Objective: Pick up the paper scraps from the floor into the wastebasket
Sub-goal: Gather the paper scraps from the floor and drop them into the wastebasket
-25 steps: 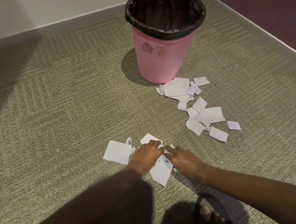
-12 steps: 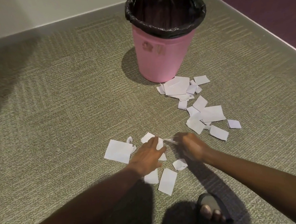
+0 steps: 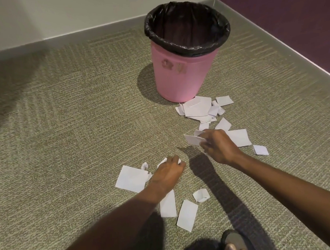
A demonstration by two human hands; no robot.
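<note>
Left hand (image 3: 168, 173) curls its fingers over a scrap (image 3: 161, 163) on the carpet (image 3: 84, 129), with loose paper scraps (image 3: 131, 178) either side of it. Right hand (image 3: 219, 147) pinches gathered pieces (image 3: 192, 139). Collecting is under way; next, carry them beyond both hands to the wastebasket (image 3: 177, 80).

Grey-green carpet (image 3: 74, 129) bears pink wastebasket (image 3: 179, 78) and scattered paper scraps (image 3: 197, 108).
</note>
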